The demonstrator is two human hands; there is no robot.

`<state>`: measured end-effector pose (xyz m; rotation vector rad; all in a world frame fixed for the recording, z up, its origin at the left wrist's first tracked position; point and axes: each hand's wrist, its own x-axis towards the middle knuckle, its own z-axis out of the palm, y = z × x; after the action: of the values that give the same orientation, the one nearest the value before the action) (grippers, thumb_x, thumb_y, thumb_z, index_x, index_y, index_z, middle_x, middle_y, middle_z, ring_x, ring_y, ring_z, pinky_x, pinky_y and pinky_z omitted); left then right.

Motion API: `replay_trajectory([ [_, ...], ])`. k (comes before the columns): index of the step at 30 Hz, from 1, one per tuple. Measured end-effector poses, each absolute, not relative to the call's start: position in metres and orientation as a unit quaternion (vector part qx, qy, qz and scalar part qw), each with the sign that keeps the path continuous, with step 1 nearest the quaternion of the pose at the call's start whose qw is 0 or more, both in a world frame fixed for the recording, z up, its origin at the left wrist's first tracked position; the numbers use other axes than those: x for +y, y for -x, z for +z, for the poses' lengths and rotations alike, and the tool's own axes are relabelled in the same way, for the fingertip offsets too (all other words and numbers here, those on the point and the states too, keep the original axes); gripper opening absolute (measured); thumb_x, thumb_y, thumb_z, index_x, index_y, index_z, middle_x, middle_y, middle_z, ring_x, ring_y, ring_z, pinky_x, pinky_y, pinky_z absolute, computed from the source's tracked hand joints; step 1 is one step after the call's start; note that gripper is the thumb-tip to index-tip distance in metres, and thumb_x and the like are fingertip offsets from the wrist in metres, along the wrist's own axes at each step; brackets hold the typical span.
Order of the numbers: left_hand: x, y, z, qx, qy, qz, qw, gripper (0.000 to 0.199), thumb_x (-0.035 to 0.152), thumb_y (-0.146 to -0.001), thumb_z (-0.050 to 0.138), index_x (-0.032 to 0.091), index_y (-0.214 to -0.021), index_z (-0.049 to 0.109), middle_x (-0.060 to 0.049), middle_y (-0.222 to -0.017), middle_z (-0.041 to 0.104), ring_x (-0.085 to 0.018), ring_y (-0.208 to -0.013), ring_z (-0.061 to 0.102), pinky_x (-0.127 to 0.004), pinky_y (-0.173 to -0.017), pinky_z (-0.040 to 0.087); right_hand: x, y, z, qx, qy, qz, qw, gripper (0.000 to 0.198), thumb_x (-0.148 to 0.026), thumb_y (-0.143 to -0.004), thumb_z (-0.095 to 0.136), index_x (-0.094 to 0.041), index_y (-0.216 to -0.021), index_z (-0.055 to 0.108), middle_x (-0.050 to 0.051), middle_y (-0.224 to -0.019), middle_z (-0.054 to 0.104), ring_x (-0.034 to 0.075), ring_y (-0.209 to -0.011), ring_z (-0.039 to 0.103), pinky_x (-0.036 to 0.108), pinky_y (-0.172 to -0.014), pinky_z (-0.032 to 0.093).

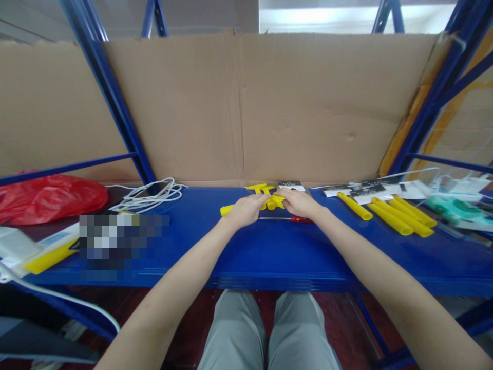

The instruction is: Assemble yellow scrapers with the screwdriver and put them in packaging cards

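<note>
My left hand (246,210) is closed round a yellow tube (226,210), whose end sticks out on its left side. Close beside it, my right hand (299,203) has its fingers closed on a small yellow plastic piece (276,201) between the two hands. My fingers partly hide how the yellow parts meet. Just behind the hands lies a yellow T-shaped part (256,187), with another similar one next to it. A screwdriver (299,219) with a red handle lies on the blue table, partly below my right hand.
Several yellow tubes (396,220) and labelled packets (372,194) lie to the right. A green and white bag (454,210) is farther right. On the left are coiled white cable (162,195), a red plastic bag (54,198) and a blurred patch. Cardboard (269,108) stands behind the blue table (269,252).
</note>
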<state>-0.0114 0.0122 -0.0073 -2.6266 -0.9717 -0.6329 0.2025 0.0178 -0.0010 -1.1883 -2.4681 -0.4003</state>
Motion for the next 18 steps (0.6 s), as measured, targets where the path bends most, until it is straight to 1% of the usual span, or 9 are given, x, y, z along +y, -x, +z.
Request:
replay_trajectory([
  [6,0.0122,0.012,-0.0062,-0.337,0.904,-0.222,0.14,0.044,0.006,-0.083,0.04,0.017,-0.124,0.051,-0.008,-0.122,0.061,-0.019,-0.111,0.057,-0.034,-0.093,0.047,0.0178,-0.2041,-0.0002,-0.873,0.42,-0.165,0.183,0.042,-0.007,-0.084,0.038,-0.017,-0.122,0.054,0.011,-0.121,0.061,0.022,-0.105,0.06,0.038,-0.087,0.048],
  [11,0.0143,0.0131,-0.0071,-0.329,0.907,-0.224,0.139,0.045,0.006,-0.082,0.041,0.02,-0.124,0.051,-0.006,-0.121,0.062,-0.018,-0.11,0.058,-0.033,-0.093,0.047,0.0208,-0.2054,-0.0003,-0.877,0.421,-0.175,0.153,0.046,-0.003,-0.082,0.037,-0.014,-0.123,0.054,0.012,-0.122,0.061,0.023,-0.105,0.061,0.038,-0.087,0.048],
  [14,0.0148,0.0132,-0.0075,-0.328,0.907,-0.224,0.139,0.046,0.007,-0.082,0.04,0.02,-0.125,0.05,-0.006,-0.121,0.062,-0.018,-0.111,0.057,-0.033,-0.093,0.047,0.0221,-0.2066,0.0002,-0.878,0.417,-0.175,0.155,0.047,-0.002,-0.081,0.036,-0.015,-0.123,0.054,0.012,-0.123,0.06,0.023,-0.106,0.06,0.038,-0.089,0.047],
  [16,0.0148,0.0131,-0.0077,-0.329,0.907,-0.221,0.14,0.049,0.007,-0.083,0.038,0.021,-0.129,0.047,-0.006,-0.121,0.061,-0.018,-0.111,0.057,-0.033,-0.093,0.047,0.0217,-0.207,0.0011,-0.878,0.416,-0.176,0.159,0.049,-0.001,-0.081,0.036,-0.015,-0.124,0.053,0.011,-0.124,0.06,0.022,-0.107,0.06,0.038,-0.089,0.047],
  [18,0.0147,0.013,-0.0078,-0.328,0.909,-0.215,0.143,0.053,0.007,-0.085,0.036,0.024,-0.135,0.041,-0.005,-0.122,0.06,-0.017,-0.112,0.056,-0.032,-0.092,0.047,0.0204,-0.2068,0.0021,-0.877,0.42,-0.175,0.156,0.049,-0.001,-0.081,0.036,-0.015,-0.125,0.052,0.011,-0.123,0.06,0.023,-0.106,0.061,0.038,-0.089,0.048],
])
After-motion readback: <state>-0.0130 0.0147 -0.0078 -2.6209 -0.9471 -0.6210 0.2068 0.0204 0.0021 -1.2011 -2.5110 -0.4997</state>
